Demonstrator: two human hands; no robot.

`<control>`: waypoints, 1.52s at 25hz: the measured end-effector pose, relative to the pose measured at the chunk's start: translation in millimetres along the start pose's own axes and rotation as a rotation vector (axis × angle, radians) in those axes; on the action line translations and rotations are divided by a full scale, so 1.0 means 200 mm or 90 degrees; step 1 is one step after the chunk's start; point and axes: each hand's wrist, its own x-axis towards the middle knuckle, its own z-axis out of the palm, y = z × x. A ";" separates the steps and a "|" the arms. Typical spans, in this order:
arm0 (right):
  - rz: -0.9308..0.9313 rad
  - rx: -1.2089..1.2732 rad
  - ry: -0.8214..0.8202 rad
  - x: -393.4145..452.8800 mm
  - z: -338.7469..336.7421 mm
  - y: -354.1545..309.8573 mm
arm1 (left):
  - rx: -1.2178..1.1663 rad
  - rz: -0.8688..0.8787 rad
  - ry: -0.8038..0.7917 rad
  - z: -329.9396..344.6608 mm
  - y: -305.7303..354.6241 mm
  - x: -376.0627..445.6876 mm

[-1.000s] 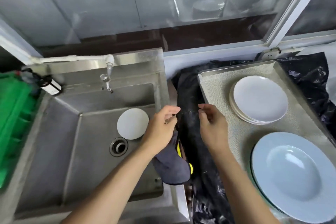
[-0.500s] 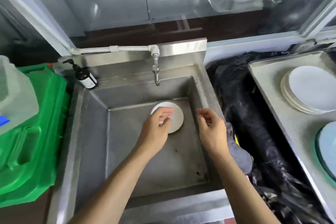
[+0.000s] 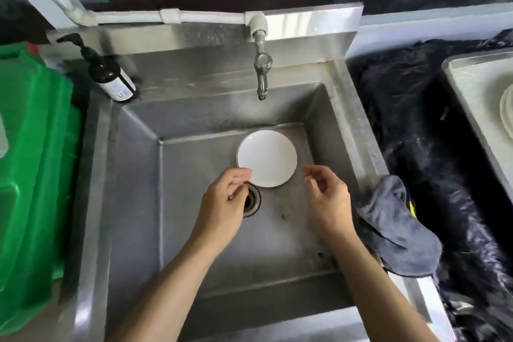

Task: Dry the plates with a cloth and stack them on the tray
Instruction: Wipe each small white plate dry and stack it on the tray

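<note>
Here both hands, the left hand [image 3: 222, 200] and right hand [image 3: 327, 197], hover loosely curled and empty beside the plate [image 3: 267, 158], seemingly to lift it from the sink [image 3: 133, 175].

White plate [image 3: 266, 161], dark blue-grey cloth [image 3: 394, 228], green crate [image 3: 33, 175], possibly brown soap bottle [image 3: 111, 75].

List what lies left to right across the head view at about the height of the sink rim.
Green crate → soap bottle → tap → grey cloth on the sink's right rim → black plastic sheet → tray holding stacked plates.
</note>
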 end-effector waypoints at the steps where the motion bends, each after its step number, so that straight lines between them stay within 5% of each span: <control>1: 0.007 0.001 -0.004 0.04 0.04 0.05 | 0.001 -0.009 0.008 0.01 -0.06 0.04; 17: 0.124 0.005 0.019 0.89 0.62 0.77 | 0.043 -0.173 0.075 0.28 -0.90 0.79; 28: 0.210 0.034 0.067 1.03 0.69 0.84 | -0.043 -0.247 0.085 0.34 -0.90 0.92; 38: 0.130 0.044 0.038 0.82 0.58 0.72 | -0.134 -0.227 0.173 0.25 -0.81 0.71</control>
